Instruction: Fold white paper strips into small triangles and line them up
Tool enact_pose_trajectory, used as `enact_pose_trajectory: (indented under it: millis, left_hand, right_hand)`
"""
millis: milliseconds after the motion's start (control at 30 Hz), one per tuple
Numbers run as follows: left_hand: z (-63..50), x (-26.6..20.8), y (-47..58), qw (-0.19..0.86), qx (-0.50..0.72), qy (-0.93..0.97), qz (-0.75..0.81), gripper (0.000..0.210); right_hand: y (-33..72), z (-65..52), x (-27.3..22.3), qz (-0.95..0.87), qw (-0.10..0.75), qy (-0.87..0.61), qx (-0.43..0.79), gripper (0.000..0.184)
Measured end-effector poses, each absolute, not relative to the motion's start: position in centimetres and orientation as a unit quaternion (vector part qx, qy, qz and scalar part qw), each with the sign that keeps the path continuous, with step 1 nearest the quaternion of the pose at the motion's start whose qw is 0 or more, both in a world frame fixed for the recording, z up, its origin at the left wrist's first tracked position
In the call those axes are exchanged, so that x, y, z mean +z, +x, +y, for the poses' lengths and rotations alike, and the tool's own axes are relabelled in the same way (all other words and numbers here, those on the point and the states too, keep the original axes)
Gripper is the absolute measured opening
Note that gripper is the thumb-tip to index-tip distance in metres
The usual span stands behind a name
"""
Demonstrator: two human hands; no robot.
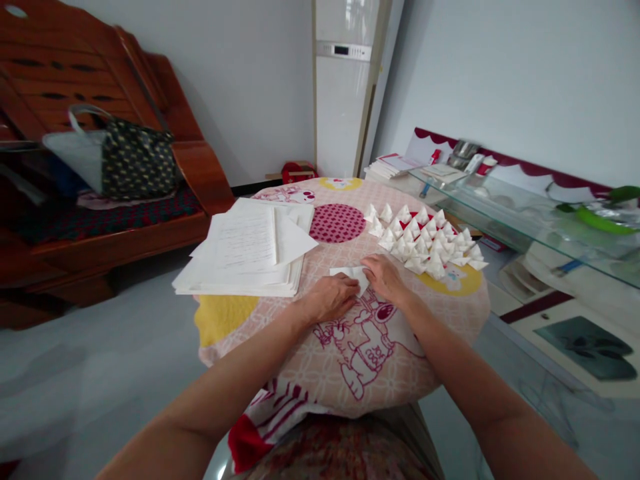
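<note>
My left hand (pixel 327 299) and my right hand (pixel 384 277) press together on a small folded white paper strip (pixel 346 272) lying on the round table's patterned cloth (pixel 345 353). Both hands pinch the strip, the left from the near side, the right at its right end. Just beyond my right hand stand several small folded white paper triangles (pixel 424 241) in rows. A thick stack of white sheets (pixel 247 250) lies to the left of my hands, with a loose sheet on top.
A wooden bench (pixel 100 220) with a dotted bag (pixel 133 159) stands at the left. A glass shelf unit (pixel 525 213) with books and small items runs along the right wall. A tall white appliance (pixel 345 87) stands behind the table.
</note>
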State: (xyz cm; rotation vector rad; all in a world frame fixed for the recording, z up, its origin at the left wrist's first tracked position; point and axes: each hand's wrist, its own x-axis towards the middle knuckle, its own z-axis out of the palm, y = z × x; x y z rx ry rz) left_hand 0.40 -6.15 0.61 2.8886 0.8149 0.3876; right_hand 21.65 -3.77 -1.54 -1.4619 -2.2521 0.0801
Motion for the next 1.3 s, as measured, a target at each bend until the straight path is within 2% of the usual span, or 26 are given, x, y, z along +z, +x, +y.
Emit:
enact_pose_trajectory:
  millis: [367,533,733,900,1300]
  left_hand:
    - [-6.9,1.0,0.8,0.056,0.106,0.952,0.281,0.017]
    - [-6.9,1.0,0.8,0.064,0.107,0.950,0.286,0.019]
    - [-6.6,0.3,1.0,0.048,0.102,0.950,0.291,0.022]
    - [-6.5,0.0,1.1,0.059,0.109,0.948,0.293,0.022]
    - [-6.5,0.1,1.0,0.070,0.119,0.944,0.298,0.022]
  right_hand:
    - [21.5,-3.8,-2.7,-0.819,0.268,-0.502,0.069,0.025]
    - [21.7,-3.4,-2.5,-0.748,0.347,-0.549,0.139,0.023]
    - [22.3,-3.4,-1.8,-0.610,0.446,-0.589,0.286,0.029]
    - [22.1,-3.4,-1.5,-0.542,0.466,-0.612,0.339,0.038]
    - [22.6,-3.4,-1.8,-0.515,0.483,-0.620,0.341,0.039]
